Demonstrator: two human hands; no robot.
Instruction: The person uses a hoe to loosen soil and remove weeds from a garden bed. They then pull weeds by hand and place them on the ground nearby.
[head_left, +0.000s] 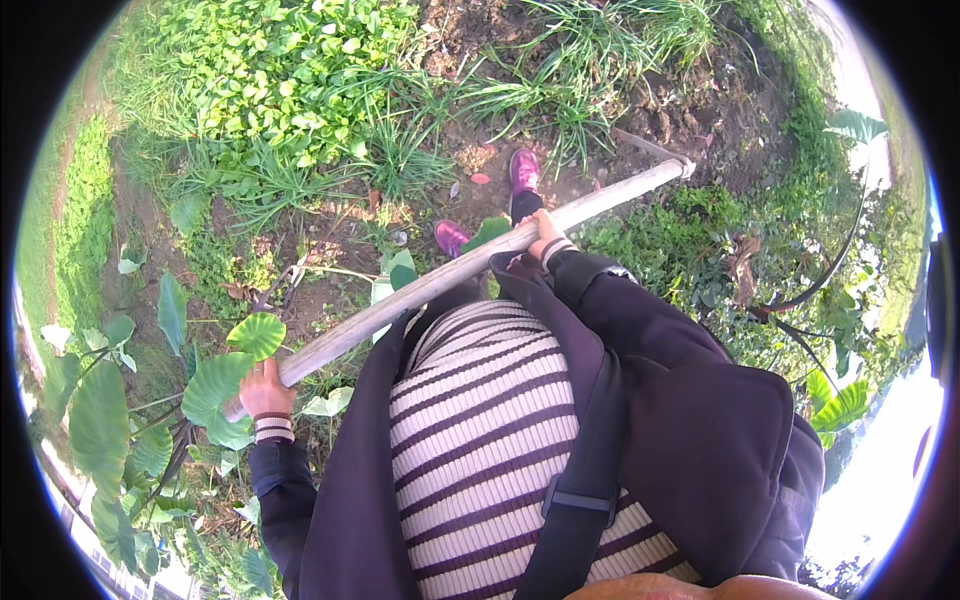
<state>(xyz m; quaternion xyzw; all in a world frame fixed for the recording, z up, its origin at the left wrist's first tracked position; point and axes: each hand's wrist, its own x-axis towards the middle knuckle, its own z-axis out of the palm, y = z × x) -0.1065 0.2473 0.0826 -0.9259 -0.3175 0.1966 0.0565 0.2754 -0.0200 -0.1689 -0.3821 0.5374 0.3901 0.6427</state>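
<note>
A hoe with a long pale wooden handle (420, 287) crosses in front of my body, from lower left to upper right. Near its butt end my left hand (266, 390) is wrapped around the wood, beside large taro-like leaves (217, 394). My right hand (541, 231) grips the shaft farther up, above my dark shoes' legs. The thin metal hoe blade (649, 144) shows at the far right end, angled back towards a clump of grassy plants (555, 97). Whether the blade touches the soil, I cannot tell.
My purple-red shoes (525, 171) stand on bare soil with scattered dry leaves. Dense leafy greens (292, 75) grow ahead on the left. Broad-leaved plants (101, 420) rise at the left, and a dark curved stem (825, 277) arches at the right.
</note>
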